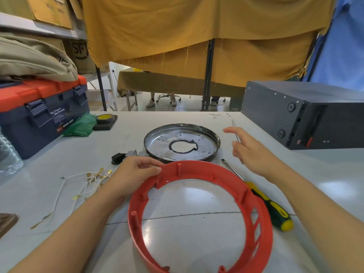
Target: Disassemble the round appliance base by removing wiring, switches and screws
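A red plastic ring base (254, 198) lies on the white table in front of me, tilted towards me. My left hand (136, 172) pinches its far left rim with thumb and fingers. My right hand (248, 148) hovers above the table to the right of the ring, fingers spread and holding nothing. Behind the ring lies a round metal plate (157, 140) with a central hole. A black socket and grey switch parts (126, 156) sit at the plate's left. Loose white wires with brass terminals (86, 182) lie to the left.
A yellow and black screwdriver (273, 207) lies right of the ring. A blue and orange toolbox (39, 113) stands at the left with a green bag (80, 125) and tape roll (105, 118) beside it. A dark grey case (295, 109) stands at the right.
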A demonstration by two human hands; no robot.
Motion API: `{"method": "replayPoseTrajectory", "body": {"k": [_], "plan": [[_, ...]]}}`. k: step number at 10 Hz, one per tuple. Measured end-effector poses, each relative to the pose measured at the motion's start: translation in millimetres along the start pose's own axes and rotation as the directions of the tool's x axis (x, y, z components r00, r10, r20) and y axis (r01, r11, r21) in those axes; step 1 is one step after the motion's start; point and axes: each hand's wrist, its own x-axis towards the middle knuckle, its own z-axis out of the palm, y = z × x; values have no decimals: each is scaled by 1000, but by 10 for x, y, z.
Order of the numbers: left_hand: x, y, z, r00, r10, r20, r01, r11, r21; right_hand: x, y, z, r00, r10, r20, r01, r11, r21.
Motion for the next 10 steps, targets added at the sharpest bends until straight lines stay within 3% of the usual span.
{"method": "replayPoseTrajectory", "body": {"k": [2,4,9,10], "plan": [[-38,-2,39,999,-9,-38,8,999,-41,-319,200,-139,984,176,34,-172,979,-114],[-61,1,47,999,1,-41,-4,998,-63,-446,310,-137,940,326,102,-267,888,-375],[-27,-41,74,1000,1,-21,-3,991,-131,-466,414,-106,958,287,11,-270,913,-306],[-22,-73,66,999,-43,-13,40,983,-178,-470,427,-86,965,240,-104,-260,923,-284]]}}
